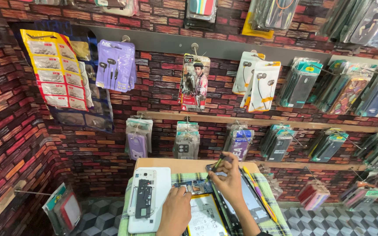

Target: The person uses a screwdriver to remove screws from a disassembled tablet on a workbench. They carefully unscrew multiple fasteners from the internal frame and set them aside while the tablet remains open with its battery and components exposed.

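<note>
The right hand [229, 180] is raised a little over the small wooden table [184, 165], its grip pinched tight around a thin dark screwdriver [216, 165] that slants up and away from the fingertips. Just below and to the left of that grip lies an opened phone [204, 205], back cover off, with a bluish circuit board [193, 187] at its top end and a pale battery [205, 216] under it. The left hand [175, 209] rests on the phone's left edge, palm down, fingers curled against it; I cannot tell whether that grip closes on anything or only steadies the phone. To the left of the left hand sits a white tray [160, 192] carrying a white phone frame [141, 199] with a dark inner part. To the right of the right hand a dark screen panel [252, 203] lies flat, and just beyond it a yellow pen-like tool [259, 194] runs along the checked green cloth [273, 223] that covers the table. Behind it all, a brick-patterned wall [5, 109] is hung with earphone packets [115, 65] and rows of phone cases [187, 142].
</note>
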